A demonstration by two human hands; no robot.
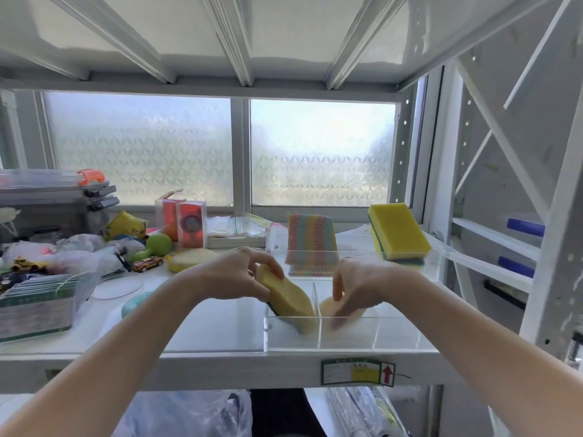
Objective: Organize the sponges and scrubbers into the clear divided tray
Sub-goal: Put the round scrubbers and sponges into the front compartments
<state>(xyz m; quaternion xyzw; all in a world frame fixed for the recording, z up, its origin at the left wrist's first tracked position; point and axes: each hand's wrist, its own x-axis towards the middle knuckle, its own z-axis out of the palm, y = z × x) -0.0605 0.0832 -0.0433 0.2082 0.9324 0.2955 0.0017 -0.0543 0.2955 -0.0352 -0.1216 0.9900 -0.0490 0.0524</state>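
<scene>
— What is sitting in the clear divided tray (pixel 347 334)?
— A yellow sponge with a dark green underside (pixel 288 299) is leaning tilted in the front left compartment, its top poking above the wall. A pale orange sponge (pixel 342 307) is lying in the middle front compartment, just across the divider.
— And behind?
— A striped pink, yellow and blue scrubber cloth (pixel 310 244) is standing upright in a rear compartment. Two yellow-and-green sponges (pixel 397 233) are resting stacked at the rear right corner, tilted.
</scene>
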